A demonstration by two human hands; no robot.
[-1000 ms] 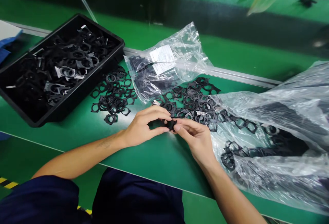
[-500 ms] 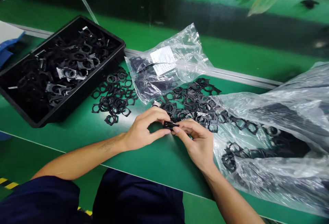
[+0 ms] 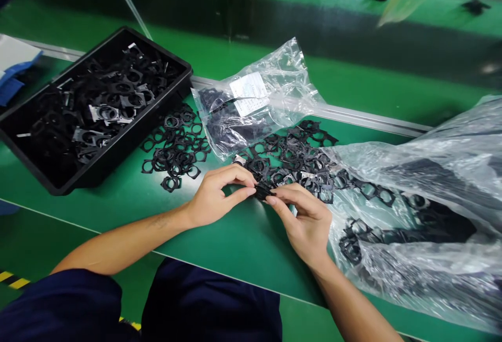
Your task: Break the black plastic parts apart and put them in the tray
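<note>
Between my two hands is a small black plastic part (image 3: 263, 191), held just above the near side of the green table. My left hand (image 3: 219, 195) pinches its left end between thumb and fingers. On the right end, the thumb and fingertips of my right hand (image 3: 304, 216) are closed too. Fingers cover some of the part, so its full outline is hidden. Right behind my hands lies a spread pile of flat black ring-shaped parts (image 3: 292, 148). A second, smaller pile of such rings (image 3: 172, 148) rests to the left.
A black bin (image 3: 84, 177) full of dark ringed parts stands at the left. A clear labelled bag (image 3: 282, 80) with black parts lies behind the piles. Large open plastic bagging (image 3: 423, 269) with more rings covers the right. A metal rail (image 3: 364, 117) runs along the back.
The black part has turned in my fingers and sits slightly further right. My right hand has shifted a little to the right; both hands keep their pinch.
</note>
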